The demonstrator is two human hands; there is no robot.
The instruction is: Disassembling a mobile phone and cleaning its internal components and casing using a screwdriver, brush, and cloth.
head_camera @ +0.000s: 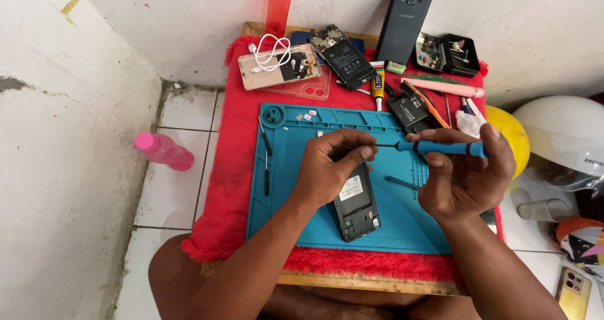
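An opened black phone with its back cover off lies on a blue repair mat. My left hand rests over the phone's upper end, its fingertips pinched at the tip of a screwdriver. My right hand grips the blue-handled screwdriver, held level and pointing left toward my left fingers. The upper part of the phone is hidden under my left hand.
The mat lies on a red fuzzy cloth over a small wooden table. At the back lie a disassembled phone, a rose phone frame with white cable, a black phone against the wall, a glue tube and a parts box. Left on the floor stands a pink bottle; right is a white helmet.
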